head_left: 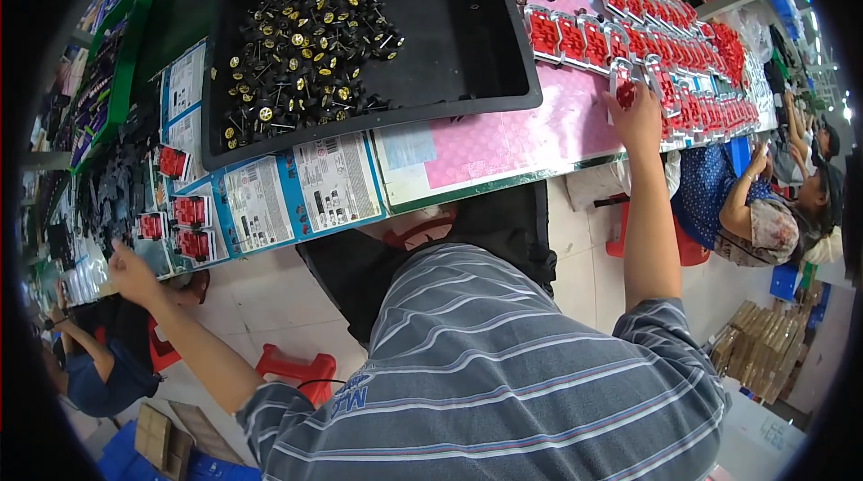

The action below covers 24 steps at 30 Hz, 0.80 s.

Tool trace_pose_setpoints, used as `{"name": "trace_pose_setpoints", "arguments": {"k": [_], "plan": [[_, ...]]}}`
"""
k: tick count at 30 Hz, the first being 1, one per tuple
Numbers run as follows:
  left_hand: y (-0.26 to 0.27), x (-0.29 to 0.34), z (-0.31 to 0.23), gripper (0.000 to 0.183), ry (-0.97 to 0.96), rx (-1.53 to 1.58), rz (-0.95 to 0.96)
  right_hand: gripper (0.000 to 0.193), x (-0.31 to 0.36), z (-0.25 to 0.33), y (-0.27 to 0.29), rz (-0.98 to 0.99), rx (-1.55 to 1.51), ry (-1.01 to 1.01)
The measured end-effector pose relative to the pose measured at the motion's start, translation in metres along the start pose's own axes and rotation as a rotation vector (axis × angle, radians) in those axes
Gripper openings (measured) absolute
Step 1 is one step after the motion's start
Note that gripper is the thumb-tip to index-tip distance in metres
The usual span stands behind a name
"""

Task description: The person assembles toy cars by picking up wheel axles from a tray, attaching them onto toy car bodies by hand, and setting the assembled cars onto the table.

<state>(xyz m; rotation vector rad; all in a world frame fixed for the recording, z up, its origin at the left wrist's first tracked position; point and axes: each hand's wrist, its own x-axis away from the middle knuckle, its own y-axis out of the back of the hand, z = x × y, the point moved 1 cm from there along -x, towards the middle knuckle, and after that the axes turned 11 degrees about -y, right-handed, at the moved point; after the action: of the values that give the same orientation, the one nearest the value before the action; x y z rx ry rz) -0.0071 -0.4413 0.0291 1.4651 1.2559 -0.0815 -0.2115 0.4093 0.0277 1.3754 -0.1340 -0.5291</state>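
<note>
Right hand (pixel 635 112) is at a small red plastic part with a silver-grey body (pixel 622 82), at the near edge of the long rows of matching red-and-silver parts (pixel 674 49) on the pink patterned sheet (pixel 512 144). Thumb and fingers partly closed either side of it; can't tell if it's pinched firmly. Left hand (pixel 135 276) is out by the table edge, fingers loosely curled; can't see anything in it.

I'd grip by the silver sides, keep it level and clear of its neighbours; packing looks tight enough to knock the row.

Containers: black rectangular plastic tray (pixel 449 49) has black wheels with yellow hubs on metal axles (pixel 306 40) heaped on its left, strays at right. Long green plastic bin (pixel 137 40) at far left holds purple and black pieces, too small to identify.
</note>
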Motion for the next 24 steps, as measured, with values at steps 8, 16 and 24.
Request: {"name": "trace_pose_setpoints", "arguments": {"k": [8,16,24], "plan": [[0.072,0.104,-0.176,0.021,0.105,0.81,0.149,0.049,-0.006,0.004,-0.008,-0.036,-0.19,-0.023],[0.085,0.248,-0.328,0.014,-0.052,1.381,0.87,0.039,0.044,0.026,0.046,-0.072,-0.472,-0.082],[0.074,0.284,-0.397,0.033,0.283,2.064,1.18,0.035,0.083,0.115,0.087,0.518,-0.734,0.443]]}}
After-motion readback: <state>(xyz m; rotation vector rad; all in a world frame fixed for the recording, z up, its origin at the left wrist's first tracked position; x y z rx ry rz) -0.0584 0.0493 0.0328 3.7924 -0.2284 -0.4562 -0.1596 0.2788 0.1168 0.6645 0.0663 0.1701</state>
